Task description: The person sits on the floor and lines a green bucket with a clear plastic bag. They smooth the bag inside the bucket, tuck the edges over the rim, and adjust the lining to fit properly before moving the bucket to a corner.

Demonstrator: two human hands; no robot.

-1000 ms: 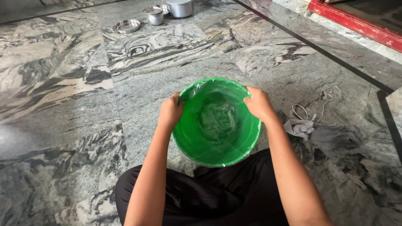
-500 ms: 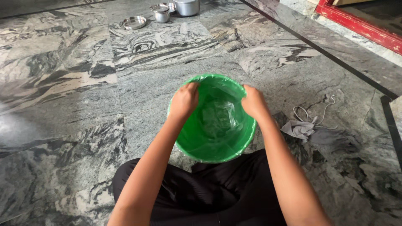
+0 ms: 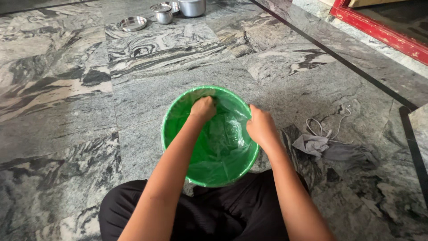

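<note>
One green bucket [image 3: 178, 134] on the stone floor [image 3: 67, 111], just ahead of crossed legs, lined with one clear plastic bag [image 3: 223, 143]. Left hand [image 3: 203, 108] at far rim, fingers curled shut on the bag. Right hand [image 3: 260, 126] at right rim, fingers closed on the bag's edge. One grey cloth [image 3: 314, 143] nearby, right. Three steel vessels [image 3: 163, 14] far off.

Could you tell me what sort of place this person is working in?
Probably the floor of a home, near a doorway: polished grey stone floor, steel vessels set on it, a red threshold, and a green bucket that both hands grip while the person sits.
</note>
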